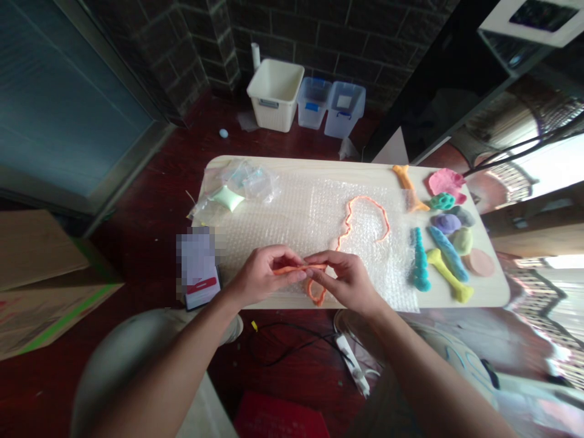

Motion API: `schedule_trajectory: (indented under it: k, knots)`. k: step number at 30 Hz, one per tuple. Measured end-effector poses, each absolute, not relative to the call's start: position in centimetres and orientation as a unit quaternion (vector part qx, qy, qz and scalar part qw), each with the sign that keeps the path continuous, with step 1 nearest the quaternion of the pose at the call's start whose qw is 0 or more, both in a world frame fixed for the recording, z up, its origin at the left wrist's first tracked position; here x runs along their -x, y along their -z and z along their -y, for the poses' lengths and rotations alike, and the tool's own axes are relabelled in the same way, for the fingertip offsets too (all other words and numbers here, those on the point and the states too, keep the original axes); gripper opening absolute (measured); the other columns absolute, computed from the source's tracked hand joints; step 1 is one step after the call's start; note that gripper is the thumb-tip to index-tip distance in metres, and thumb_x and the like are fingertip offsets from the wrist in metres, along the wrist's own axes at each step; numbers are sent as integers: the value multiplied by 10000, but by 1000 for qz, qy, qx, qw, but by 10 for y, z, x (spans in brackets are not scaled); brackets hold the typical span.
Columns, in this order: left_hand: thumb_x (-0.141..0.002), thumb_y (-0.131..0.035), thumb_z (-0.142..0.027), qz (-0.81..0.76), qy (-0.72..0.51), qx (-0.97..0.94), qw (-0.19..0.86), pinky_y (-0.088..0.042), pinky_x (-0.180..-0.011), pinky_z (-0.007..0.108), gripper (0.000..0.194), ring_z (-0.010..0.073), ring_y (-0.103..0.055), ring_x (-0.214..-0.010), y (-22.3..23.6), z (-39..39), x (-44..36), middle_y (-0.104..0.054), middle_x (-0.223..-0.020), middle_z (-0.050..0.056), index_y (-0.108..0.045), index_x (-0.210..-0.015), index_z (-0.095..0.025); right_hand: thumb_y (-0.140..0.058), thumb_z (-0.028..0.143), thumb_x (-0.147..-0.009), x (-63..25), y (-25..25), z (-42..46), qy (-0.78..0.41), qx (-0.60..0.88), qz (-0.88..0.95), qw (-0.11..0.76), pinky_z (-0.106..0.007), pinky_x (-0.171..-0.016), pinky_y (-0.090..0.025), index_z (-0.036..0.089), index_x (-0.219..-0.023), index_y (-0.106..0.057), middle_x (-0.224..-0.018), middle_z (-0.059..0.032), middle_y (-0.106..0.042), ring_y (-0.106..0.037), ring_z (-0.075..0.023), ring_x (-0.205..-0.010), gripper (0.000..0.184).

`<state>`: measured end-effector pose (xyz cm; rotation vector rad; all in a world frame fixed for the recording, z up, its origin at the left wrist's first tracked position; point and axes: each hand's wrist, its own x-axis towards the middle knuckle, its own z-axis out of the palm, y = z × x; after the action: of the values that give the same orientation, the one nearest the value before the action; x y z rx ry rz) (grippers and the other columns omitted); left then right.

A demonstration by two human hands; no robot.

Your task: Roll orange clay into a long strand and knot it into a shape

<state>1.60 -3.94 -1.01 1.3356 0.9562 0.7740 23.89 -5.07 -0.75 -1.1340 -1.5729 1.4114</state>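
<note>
A long thin orange clay strand (365, 210) lies in a loop on the bubble wrap sheet (296, 213) that covers a low wooden table (495, 292). Its near end rises off the sheet into my hands. My left hand (262, 274) pinches the strand's end from the left. My right hand (344, 277) pinches the same strand from the right, fingers closed. The stretch between the two hands runs level just above the table's near edge.
Coloured clay pieces sit at the table's right end: an orange stick (406, 182), a pink lump (444, 182), a teal roll (420, 261), a yellow roll (449, 277). Plastic bags (246, 182) and green clay (227, 198) lie far left. Three bins (276, 91) stand beyond.
</note>
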Motion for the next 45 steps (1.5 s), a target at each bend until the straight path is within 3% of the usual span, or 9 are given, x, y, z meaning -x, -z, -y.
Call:
schedule_trajectory:
  k: [3,8,13,19,25,32,38,42,45]
  knots:
    - [-877,-787,-318,-419,-345,-591,597,-561,-771,252,181,167,-700,-848,6,37,-14,-733,-897,57,-743,-897,-143,-767,346,-924,-240,8,49,-548,446,608,363,-298,-680,-564,173,-1139,-753,-880,-71,-799,-735,-187,-762,276]
    - [-896,-766,-325,-436,-338,-598,582,-544,-763,244,174,157,-689,-828,8,37,-13,-743,-888,43,-740,-915,-154,-739,335,-944,-240,7,48,-517,453,631,361,-311,-700,-555,173,-935,-803,-876,-87,-799,-721,-188,-775,175]
    - [-904,-764,-343,-446,-338,-601,570,-542,-738,239,183,160,-699,-812,9,37,-12,-762,-883,44,-750,-918,-161,-819,337,-870,-241,7,47,-528,446,619,374,-313,-700,-580,175,-1093,-780,-966,-91,-810,-739,-201,-807,278]
    - [-893,-775,-338,-446,-350,-593,572,-587,-780,270,183,185,-735,-839,7,34,-13,-772,-890,61,-749,-918,-159,-732,327,-952,-243,7,44,-486,453,661,350,-314,-687,-561,199,-1036,-823,-947,-83,-821,-727,-191,-773,178]
    - [-873,-796,-345,-435,-348,-600,574,-593,-863,297,233,216,-752,-952,9,29,-16,-799,-1018,91,-777,-1015,-161,-785,276,-897,-244,8,37,-450,454,682,356,-287,-666,-536,188,-1132,-772,-949,-70,-798,-673,-163,-731,251]
    - [-895,-775,-362,-474,-373,-591,536,-578,-801,274,194,198,-745,-862,7,23,-15,-802,-919,64,-798,-934,-173,-683,267,-973,-245,8,33,-417,458,717,320,-295,-722,-558,196,-1120,-773,-938,-64,-796,-724,-179,-787,186]
    - [-886,-785,-381,-473,-369,-568,563,-567,-777,274,257,208,-744,-882,12,23,-15,-807,-973,82,-801,-1030,-168,-671,266,-978,-246,7,34,-397,464,715,341,-289,-688,-555,209,-1088,-785,-893,-54,-797,-718,-169,-742,168]
    - [-871,-801,-365,-462,-376,-552,584,-563,-788,277,227,206,-736,-891,11,24,-16,-806,-972,79,-809,-993,-174,-741,341,-937,-244,7,36,-485,463,632,388,-291,-646,-558,187,-1156,-752,-862,-58,-769,-690,-161,-707,268]
    - [-866,-803,-344,-453,-415,-506,606,-539,-706,258,193,169,-698,-773,9,24,-15,-775,-854,54,-797,-952,-171,-787,385,-899,-241,7,38,-566,435,576,398,-312,-708,-587,193,-1232,-708,-910,-61,-752,-699,-170,-771,392]
